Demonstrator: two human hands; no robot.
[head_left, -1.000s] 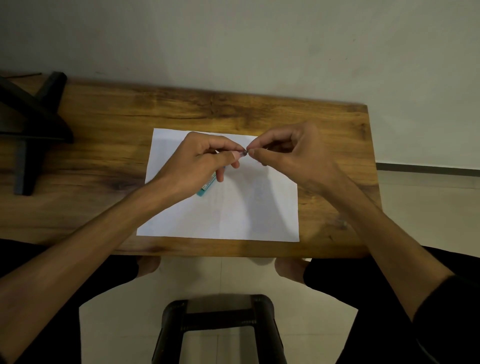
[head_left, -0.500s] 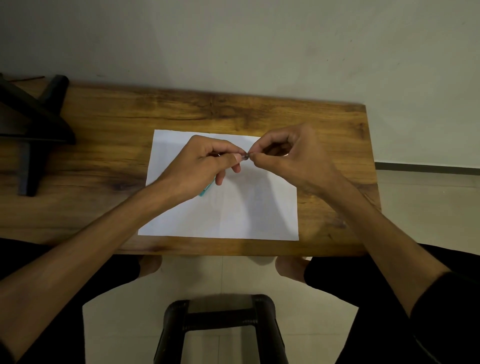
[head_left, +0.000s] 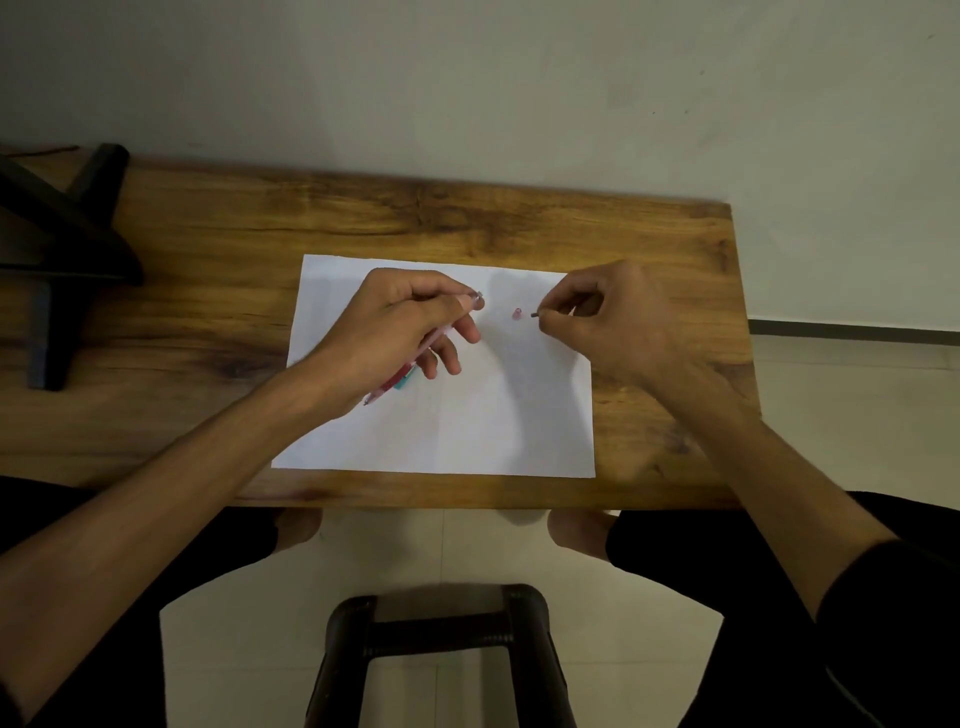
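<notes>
A slim pink plastic pen (head_left: 387, 388) slants through the left hand (head_left: 400, 332), with thumb and forefinger clamped on its upper end, above a white paper sheet (head_left: 467, 426). The right hand (head_left: 613, 322), a little apart, pinches a tiny dark pin (head_left: 534, 314) between thumb and forefinger. A small pink cap (head_left: 517, 313) shows between the hands. A teal piece (head_left: 405, 384) peeks from under the left hand. The sheet lies on a brown wooden table (head_left: 208, 312).

Glossy grained wooden table (head_left: 519, 218), matt white paper sheet (head_left: 467, 431), translucent pink plastic pen (head_left: 410, 364)
</notes>
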